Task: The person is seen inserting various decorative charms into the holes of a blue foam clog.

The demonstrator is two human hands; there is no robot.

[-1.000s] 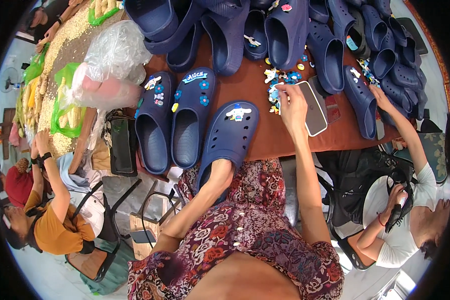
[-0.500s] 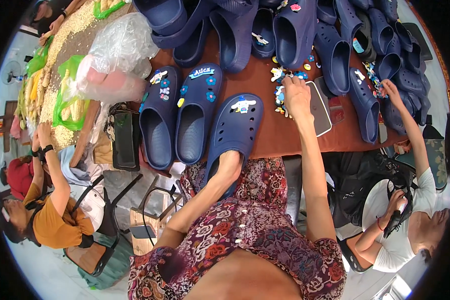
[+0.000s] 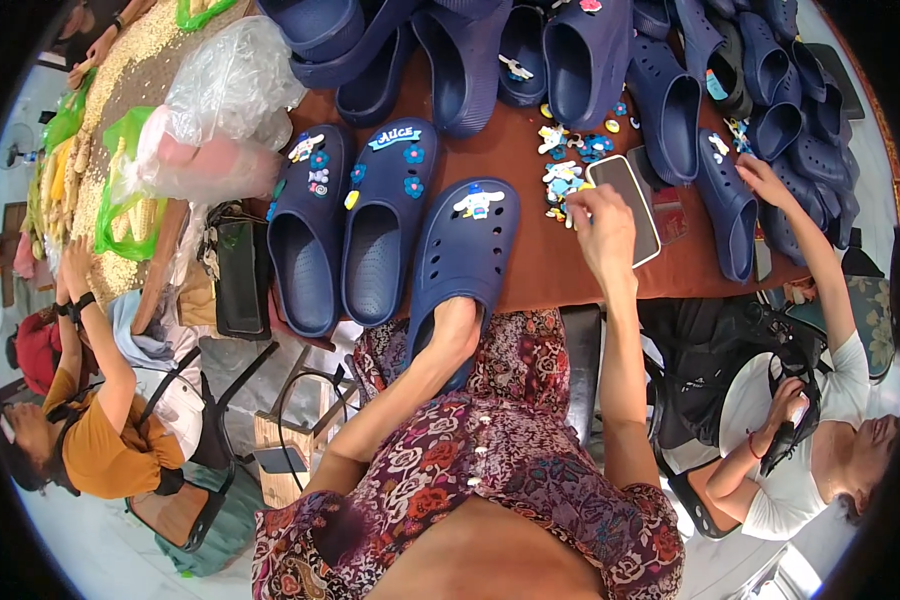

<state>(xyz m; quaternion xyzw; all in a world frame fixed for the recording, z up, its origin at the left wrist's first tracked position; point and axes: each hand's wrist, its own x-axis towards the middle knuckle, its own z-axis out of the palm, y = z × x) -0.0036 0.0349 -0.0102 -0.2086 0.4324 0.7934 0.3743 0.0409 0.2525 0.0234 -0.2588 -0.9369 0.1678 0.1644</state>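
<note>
My left hand (image 3: 457,322) is pushed into the heel opening of a navy clog (image 3: 457,248), holding it at the table's near edge, toe away from me. Its fingers are hidden inside. A white-and-blue character charm (image 3: 480,201) sits on that clog's toe. My right hand (image 3: 606,222) hovers beside the loose shoe charms (image 3: 562,178), thumb and fingers pinched together. A bit of yellow shows by the fingertips; what they grip is unclear. Left of the held clog stand two decorated clogs, one with a name plate charm (image 3: 396,135), the other with character and flower charms (image 3: 318,160).
Many navy clogs (image 3: 578,75) crowd the far side of the brown-covered table (image 3: 533,285). A phone (image 3: 625,212) lies right of my hand. A co-worker's hand (image 3: 767,185) reaches by another clog (image 3: 727,215). Plastic bags (image 3: 232,85) and corn (image 3: 135,210) are at left.
My right hand has drawn back toward me from the charm pile, baring more charms. The right co-worker's hand has moved left, toward the nearest clog. My left hand stays in its clog.
</note>
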